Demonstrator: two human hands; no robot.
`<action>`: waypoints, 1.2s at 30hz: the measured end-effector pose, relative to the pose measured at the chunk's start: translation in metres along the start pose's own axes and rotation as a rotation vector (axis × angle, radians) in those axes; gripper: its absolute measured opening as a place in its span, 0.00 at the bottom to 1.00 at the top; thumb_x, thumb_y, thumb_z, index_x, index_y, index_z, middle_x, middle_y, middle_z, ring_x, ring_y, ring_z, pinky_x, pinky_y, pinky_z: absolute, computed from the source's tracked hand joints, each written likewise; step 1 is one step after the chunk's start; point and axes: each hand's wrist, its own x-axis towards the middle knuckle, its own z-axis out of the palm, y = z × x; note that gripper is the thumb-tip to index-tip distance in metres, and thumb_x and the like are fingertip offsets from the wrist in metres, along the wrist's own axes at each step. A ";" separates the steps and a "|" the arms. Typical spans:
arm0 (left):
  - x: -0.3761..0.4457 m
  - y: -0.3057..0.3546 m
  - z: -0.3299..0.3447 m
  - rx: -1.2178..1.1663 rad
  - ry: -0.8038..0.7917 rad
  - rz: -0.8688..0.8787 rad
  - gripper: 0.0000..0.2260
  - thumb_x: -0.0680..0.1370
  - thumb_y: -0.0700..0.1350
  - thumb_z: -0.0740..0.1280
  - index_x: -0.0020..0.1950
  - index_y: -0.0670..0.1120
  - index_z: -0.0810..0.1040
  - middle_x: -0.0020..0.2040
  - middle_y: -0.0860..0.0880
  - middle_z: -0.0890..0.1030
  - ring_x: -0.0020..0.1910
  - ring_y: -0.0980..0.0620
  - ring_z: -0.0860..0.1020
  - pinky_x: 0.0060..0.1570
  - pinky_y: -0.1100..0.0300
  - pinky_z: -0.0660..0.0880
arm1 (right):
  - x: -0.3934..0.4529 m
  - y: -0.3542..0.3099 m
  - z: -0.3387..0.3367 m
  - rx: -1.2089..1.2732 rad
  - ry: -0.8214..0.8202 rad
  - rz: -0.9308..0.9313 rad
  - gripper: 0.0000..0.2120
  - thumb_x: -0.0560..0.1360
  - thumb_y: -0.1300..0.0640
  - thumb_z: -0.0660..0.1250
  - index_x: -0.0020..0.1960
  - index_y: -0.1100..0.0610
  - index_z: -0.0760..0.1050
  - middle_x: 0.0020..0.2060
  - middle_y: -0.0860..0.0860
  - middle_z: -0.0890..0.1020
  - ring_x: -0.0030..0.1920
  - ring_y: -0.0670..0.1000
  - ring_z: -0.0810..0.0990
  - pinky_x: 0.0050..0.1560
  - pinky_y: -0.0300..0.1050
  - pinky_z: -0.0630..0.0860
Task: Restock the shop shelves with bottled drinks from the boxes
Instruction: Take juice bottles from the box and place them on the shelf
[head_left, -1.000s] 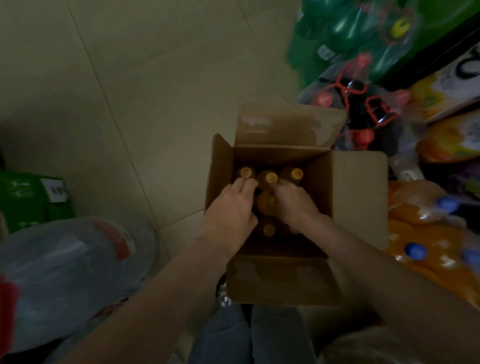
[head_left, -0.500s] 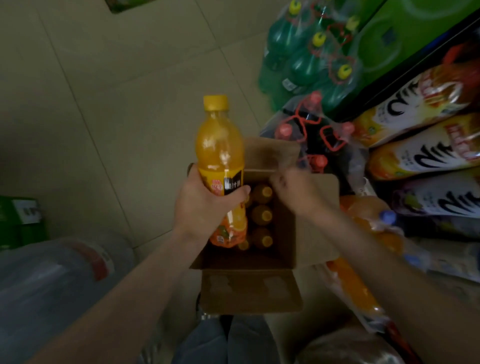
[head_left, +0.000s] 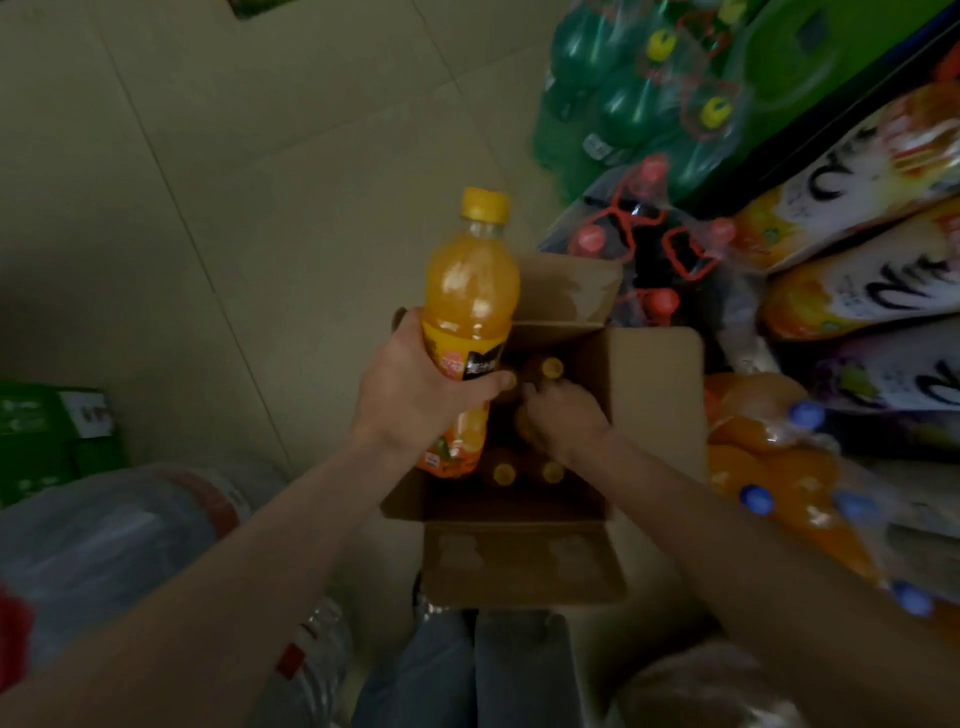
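Note:
An open cardboard box (head_left: 654, 395) stands on the floor between my arms, with several orange drink bottles (head_left: 551, 472) upright inside, yellow caps showing. My left hand (head_left: 410, 395) grips one orange drink bottle (head_left: 470, 301) with a yellow cap around its label, held upright above the box's left edge. My right hand (head_left: 563, 418) reaches down into the box, its fingers curled over the top of a bottle there; the bottle under it is mostly hidden.
Shrink-wrapped packs crowd the right: green bottles (head_left: 639, 104), dark bottles with red caps (head_left: 649, 244), orange bottles with blue caps (head_left: 779, 467), and large labelled orange bottles (head_left: 857, 280) lying stacked. A green carton (head_left: 47, 436) and plastic-wrapped water bottles (head_left: 119, 530) sit left. Tiled floor (head_left: 234, 182) lies ahead.
My left hand lifted an orange bottle out of the box and holds it up. My right hand rose off the bottles, then dropped back into the box onto another bottle.

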 end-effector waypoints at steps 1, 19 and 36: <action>-0.007 0.010 -0.007 0.015 -0.012 -0.006 0.31 0.60 0.55 0.78 0.59 0.48 0.73 0.51 0.49 0.80 0.51 0.48 0.78 0.52 0.49 0.76 | -0.017 0.009 -0.025 0.067 0.007 0.005 0.18 0.75 0.56 0.64 0.62 0.62 0.67 0.59 0.59 0.74 0.58 0.59 0.74 0.55 0.49 0.72; -0.215 0.440 -0.255 -0.080 -0.038 0.663 0.33 0.58 0.54 0.79 0.58 0.44 0.74 0.54 0.45 0.80 0.54 0.45 0.78 0.52 0.54 0.73 | -0.545 0.089 -0.527 0.856 1.188 0.230 0.08 0.69 0.57 0.74 0.40 0.60 0.78 0.33 0.54 0.77 0.33 0.43 0.72 0.37 0.42 0.69; -0.378 0.644 -0.122 -0.009 -0.261 1.231 0.31 0.63 0.49 0.79 0.61 0.42 0.72 0.58 0.43 0.73 0.59 0.45 0.72 0.55 0.57 0.68 | -0.771 0.204 -0.459 1.191 2.202 0.703 0.06 0.75 0.50 0.66 0.40 0.48 0.73 0.42 0.50 0.79 0.45 0.50 0.77 0.54 0.54 0.75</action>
